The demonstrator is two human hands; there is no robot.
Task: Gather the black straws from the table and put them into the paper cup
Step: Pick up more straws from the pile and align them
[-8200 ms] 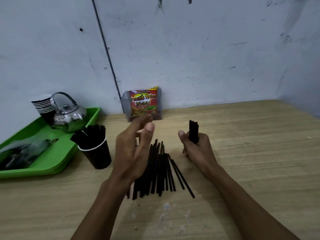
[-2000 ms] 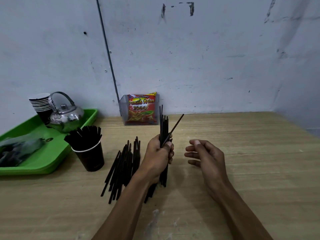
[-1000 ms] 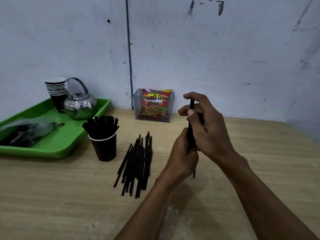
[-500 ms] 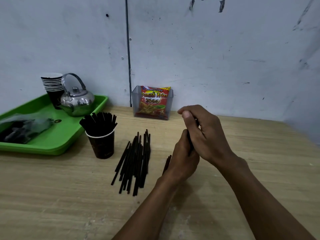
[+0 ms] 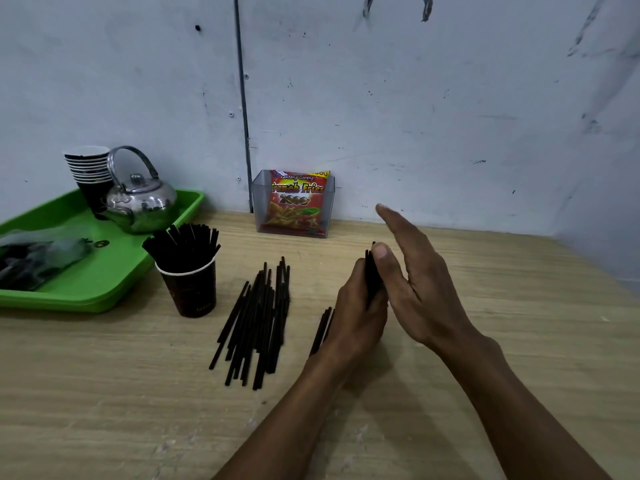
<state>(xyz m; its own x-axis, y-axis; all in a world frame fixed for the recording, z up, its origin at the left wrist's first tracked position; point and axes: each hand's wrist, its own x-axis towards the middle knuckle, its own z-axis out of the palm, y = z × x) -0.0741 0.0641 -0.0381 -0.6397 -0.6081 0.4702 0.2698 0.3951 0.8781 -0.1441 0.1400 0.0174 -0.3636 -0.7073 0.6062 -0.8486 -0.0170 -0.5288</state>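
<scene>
Two hands: left hand (image 5: pixel 356 306) grips straw bundle (image 5: pixel 371 271).

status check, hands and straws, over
Left hand gripping straw bundle; right hand open beside it. Loose straws on table. Paper cup part filled, path clear.

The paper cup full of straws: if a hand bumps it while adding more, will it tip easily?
Probably yes. The paper cup is narrow at its base and packed with tall straws splaying above its rim, so it looks top-heavy. Being paper, it is likely light and may slide.
</scene>
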